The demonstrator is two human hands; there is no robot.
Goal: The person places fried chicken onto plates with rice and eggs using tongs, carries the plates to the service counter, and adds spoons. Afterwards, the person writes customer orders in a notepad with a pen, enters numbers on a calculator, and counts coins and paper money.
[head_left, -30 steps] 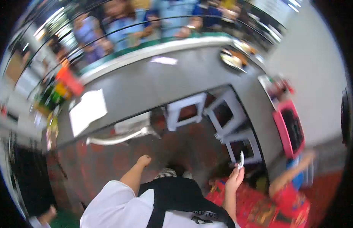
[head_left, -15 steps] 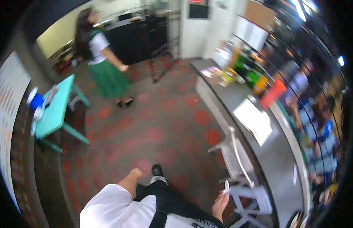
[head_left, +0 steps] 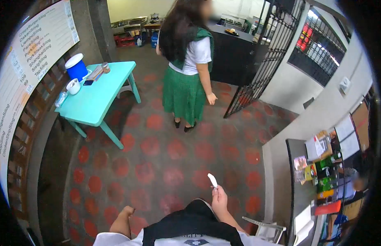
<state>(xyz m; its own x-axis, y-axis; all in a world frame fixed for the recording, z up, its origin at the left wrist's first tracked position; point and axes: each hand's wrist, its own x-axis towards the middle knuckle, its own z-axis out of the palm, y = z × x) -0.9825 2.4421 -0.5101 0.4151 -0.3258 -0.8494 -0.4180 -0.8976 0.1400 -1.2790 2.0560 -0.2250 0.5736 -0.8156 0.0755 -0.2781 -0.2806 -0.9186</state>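
Here, the right hand (head_left: 219,199) pinches a white item (head_left: 212,179), left hand (head_left: 128,210) loosely curled.

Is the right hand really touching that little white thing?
Touching. The head view shows the right hand pinching the white thing at its lower end.

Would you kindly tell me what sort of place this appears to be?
Probably a small eatery: the menu board lists dishes such as PorkSilog and TapSilog, what looks like food sits on the dark counter, and a seeming pot stands in a kitchen-like area behind.
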